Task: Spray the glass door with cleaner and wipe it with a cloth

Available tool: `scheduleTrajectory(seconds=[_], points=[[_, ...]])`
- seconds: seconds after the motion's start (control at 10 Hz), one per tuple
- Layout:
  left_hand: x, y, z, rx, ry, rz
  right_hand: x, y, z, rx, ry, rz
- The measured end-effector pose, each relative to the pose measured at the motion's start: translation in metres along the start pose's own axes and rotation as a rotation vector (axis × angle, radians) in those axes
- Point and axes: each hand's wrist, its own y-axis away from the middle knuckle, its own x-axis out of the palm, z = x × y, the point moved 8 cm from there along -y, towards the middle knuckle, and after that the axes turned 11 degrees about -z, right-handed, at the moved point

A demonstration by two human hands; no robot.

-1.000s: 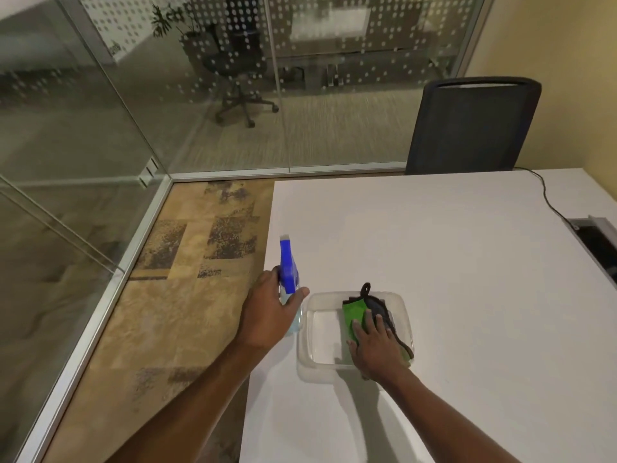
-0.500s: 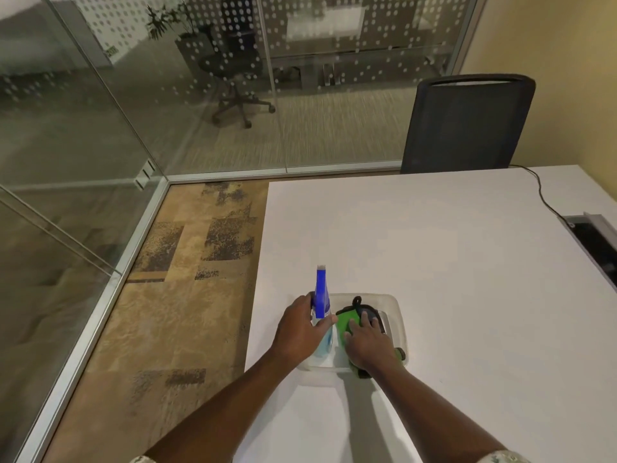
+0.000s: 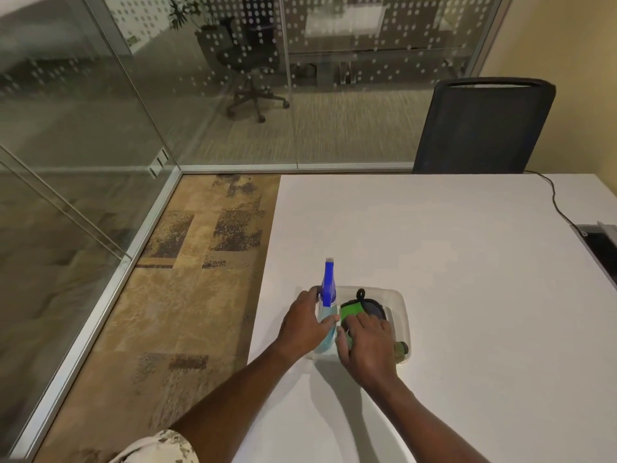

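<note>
Two bare hands work at a clear plastic tray [image 3: 402,307] near the left edge of the white tabletop [image 3: 467,262]. The left hand [image 3: 305,324] has its grip wrapped around the body of an upright spray bottle [image 3: 329,289] with a blue trigger head, standing at the tray's left end. The right hand [image 3: 367,342] lies fingers-down on a green and dark cloth [image 3: 354,309] inside the tray; whether its grip is pinching the cloth cannot be told. Glass walls [image 3: 83,128] rise to the left and ahead, beyond patterned carpet [image 3: 187,295]. A black chair [image 3: 484,128] stands at the tabletop's far side.
</note>
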Motion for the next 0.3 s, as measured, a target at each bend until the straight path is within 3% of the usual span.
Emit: scheduleTrajectory(seconds=[0.2,0.3], points=[[-0.045,0.038,0.042,-0.004,0.026,-0.088,0.000,0.026,0.079,-0.155,-0.182,0.002],[-0.082,0.064,0.089,-0.069,0.005,-0.210,0.017,0.043,0.124,-0.218,-0.268,0.113]])
